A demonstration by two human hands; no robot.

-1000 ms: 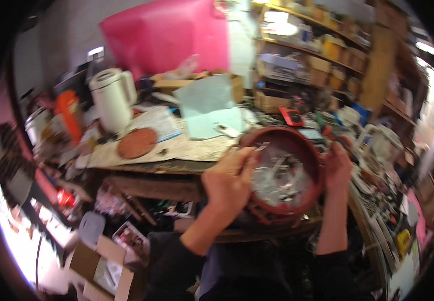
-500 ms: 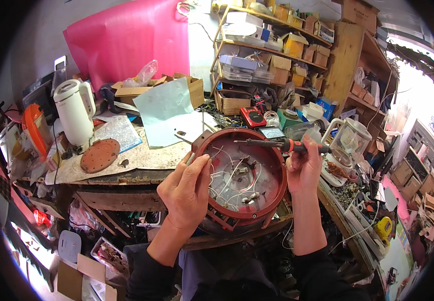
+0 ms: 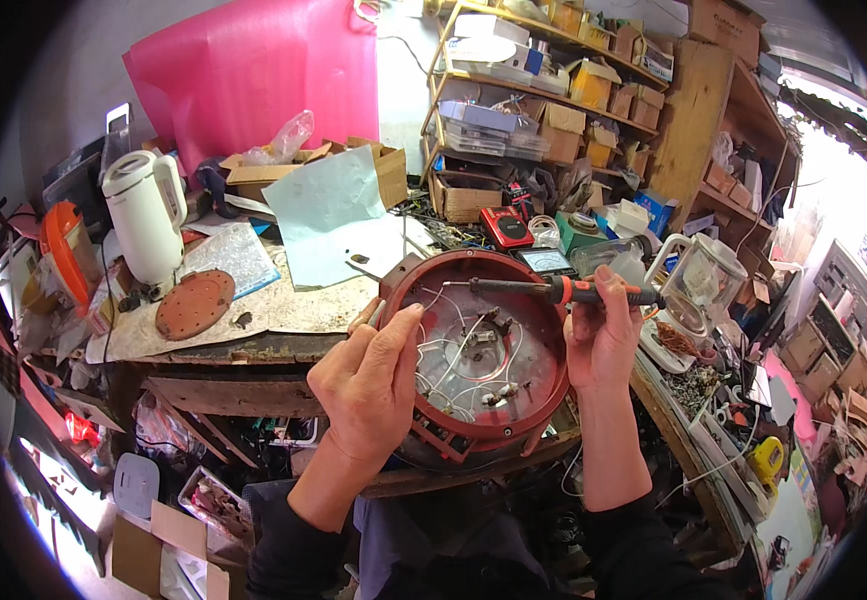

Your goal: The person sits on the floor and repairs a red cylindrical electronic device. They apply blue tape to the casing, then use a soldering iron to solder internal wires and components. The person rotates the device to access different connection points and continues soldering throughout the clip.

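Observation:
A round reddish-brown appliance housing (image 3: 563, 395) stands tilted at the bench edge before me, its open side facing up. Thin white wires (image 3: 450, 362) loop around metal terminals (image 3: 496, 395) on its inner floor. At the housing's left rim, my left hand (image 3: 368, 385) is closed in a pinch on a thin pale wire (image 3: 437, 297). My right hand (image 3: 601, 335) grips the black-and-orange handle of a soldering iron (image 3: 513, 286), held level across the far part of the housing. Its tip points left and is close to the pinched wire; whether they touch I cannot tell.
A perforated brown disc (image 3: 195, 304) lies on the bench to the left, near a white jug-shaped appliance (image 3: 143, 218). Beyond the housing are a red meter (image 3: 505, 228) and a pale sheet (image 3: 328, 215). A clear jug (image 3: 705, 275) stands at right, beside clutter.
The soldering iron has shifted slightly left, its tip now nearer my left fingertips. My left hand keeps its pinch at the rim, and the view has moved a little.

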